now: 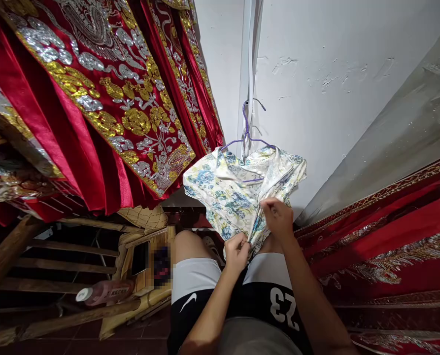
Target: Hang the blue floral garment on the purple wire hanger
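A white shirt with a blue and yellow flower print (234, 197) hangs on a purple hanger (247, 133) in front of the wall. The hanger's hook is up by a thin vertical pipe. My left hand (237, 249) is closed on the shirt's front edge near the bottom. Higher up and to the right, my right hand (278, 217) pinches the front edge of the same shirt. Between the two hands the cloth is drawn into a narrow fold. Part of the lower hem is hidden behind my hands and legs.
Red cloth with gold and silver sequins (131, 113) hangs at the left. More red sequined cloth (397, 246) covers the right side. A bamboo chair (72, 246) stands at lower left, holding a pinkish bottle (105, 292) with a white cap. Behind is a white wall (326, 64).
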Available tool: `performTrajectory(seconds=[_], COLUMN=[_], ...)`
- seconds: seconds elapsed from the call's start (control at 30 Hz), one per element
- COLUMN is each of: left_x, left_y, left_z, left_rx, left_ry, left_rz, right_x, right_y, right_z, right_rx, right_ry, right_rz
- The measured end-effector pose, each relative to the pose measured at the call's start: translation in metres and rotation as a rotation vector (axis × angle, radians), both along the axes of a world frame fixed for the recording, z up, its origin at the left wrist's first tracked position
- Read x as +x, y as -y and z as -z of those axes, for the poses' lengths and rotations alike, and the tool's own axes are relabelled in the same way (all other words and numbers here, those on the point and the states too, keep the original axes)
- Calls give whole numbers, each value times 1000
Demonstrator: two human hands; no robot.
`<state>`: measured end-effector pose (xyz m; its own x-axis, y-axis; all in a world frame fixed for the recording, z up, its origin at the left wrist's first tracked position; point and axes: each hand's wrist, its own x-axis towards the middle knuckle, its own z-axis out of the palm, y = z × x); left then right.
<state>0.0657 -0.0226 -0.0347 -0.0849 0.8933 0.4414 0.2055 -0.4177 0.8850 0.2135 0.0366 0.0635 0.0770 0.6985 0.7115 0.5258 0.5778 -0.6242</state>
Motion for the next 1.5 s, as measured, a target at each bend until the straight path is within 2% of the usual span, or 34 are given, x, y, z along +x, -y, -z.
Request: performTrajectory(seconds=[0.07, 0.17, 0.27, 0.33, 0.43, 0.53, 0.63, 0.7, 0.77, 0.87, 0.97, 1.1, 1.23, 1.37, 1.5], left_x=[3, 6, 9, 10, 7, -1, -12, -20, -25, -27, -29, -34, -36, -34, -34], left_y=[-1, -2, -1, 2, 4, -3, -25, -46, -68, -93, -104, -106, -107, -108, -110], left_z=[3, 8, 15, 20, 25, 19, -11, -46, -88, -148, -184, -201, -212, -221, -220], left_rx=[3, -5, -18, -25, -31, -14, 68, 165, 289, 416, 494, 515, 579, 633, 634], left_ry=[-2, -2, -10, -22, -45, -96, -88, -38, 2, -114, -271, -292, -411, -404, -345], left_rz=[5, 15, 29, 37, 51, 97, 179, 174, 121, 131, 114, 48, 47, -23, -29], right_x=[-3, -11, -19, -21, -21, -23, -27, -30, -33, -34, -31, -24, -23, -25, -23], right_y=[-23, -51, -67, -72, -71, -64, -52, -43, -36, -31, -33, -36, -38, -51, -72], right_z=[-25, -62, -89, -98, -101, -98, -95, -95, -96, -96, -95, -99, -98, -85, -73], right_rx=[122, 305, 419, 460, 475, 420, 319, 255, 211, 200, 245, 293, 346, 410, 350], right_ry=[8, -13, -53, -81, -124, -224, -333, -375, -398, -407, -390, -270, -153, -10, 82], right_rz=[57, 50, 65, 63, 10, -67, -124, -148, -172, -182, -172, -177, -194, -181, -164])
